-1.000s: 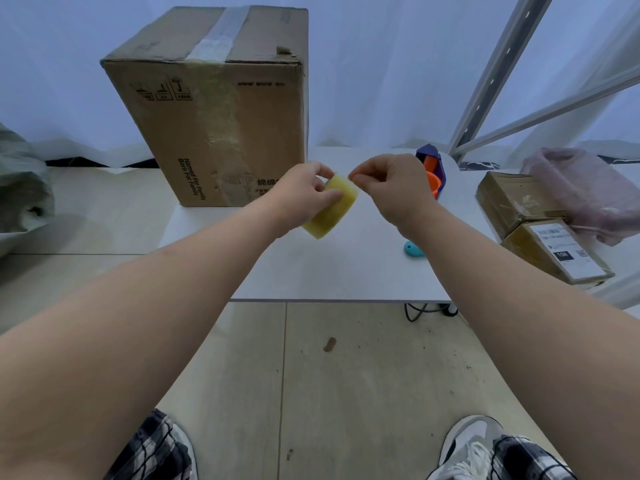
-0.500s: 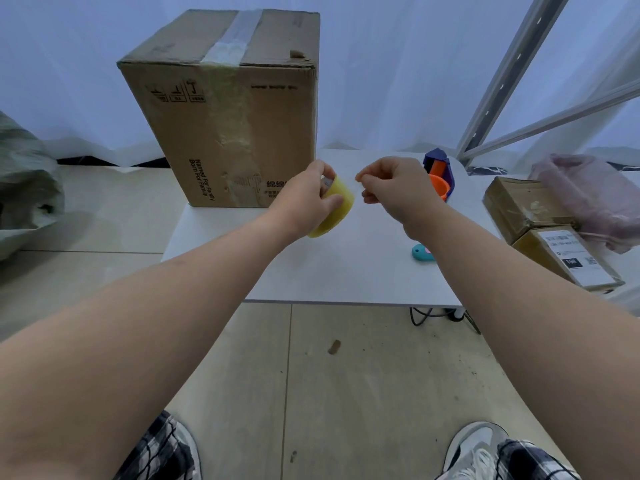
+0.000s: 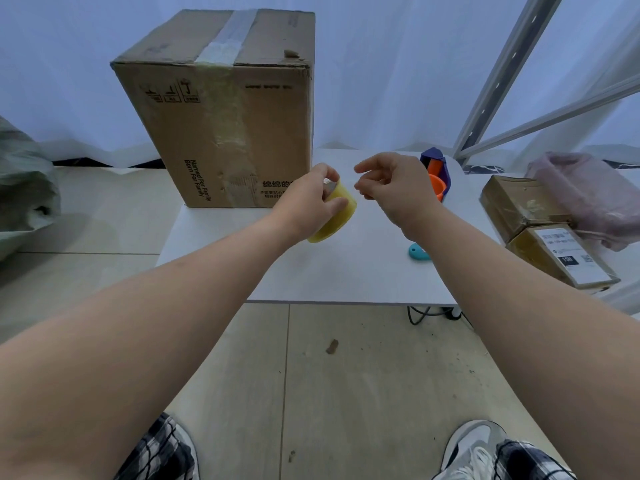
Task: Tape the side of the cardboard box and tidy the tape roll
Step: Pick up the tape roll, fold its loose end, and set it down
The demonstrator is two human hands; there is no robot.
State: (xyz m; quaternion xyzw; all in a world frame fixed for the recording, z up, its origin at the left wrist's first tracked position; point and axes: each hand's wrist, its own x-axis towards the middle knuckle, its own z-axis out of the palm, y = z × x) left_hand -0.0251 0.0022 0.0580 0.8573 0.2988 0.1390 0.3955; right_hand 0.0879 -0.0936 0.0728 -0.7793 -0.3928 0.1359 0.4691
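Left hand [image 3: 304, 202] grips the yellow tape roll [image 3: 334, 213], fingers wrapped round its outer face, thumb at the near rim, roll held up over the white table [image 3: 346, 271] and tilted. Right hand [image 3: 394, 188] is just right of the roll, not touching it, fingers loosely curled and apart, nothing visible between them; cannot tell if a tape end is pinched. Cardboard box [image 3: 225, 119] stands upright on the far left corner of the table, just behind the left hand, a strip of clear tape running over its top and down the front face. Purple and orange tape dispenser [image 3: 437, 171] sits on the table behind the right hand, partly hidden by it. Small teal thing [image 3: 417, 252] lies on the table beside the right forearm. Two brown parcels [image 3: 540, 223] sit to the right of the table, the nearer one with a white label, a pink bag [image 3: 588, 195] behind them. Plaid shorts and grey sneakers at the bottom edge, over a beige tiled floor [image 3: 346, 393].
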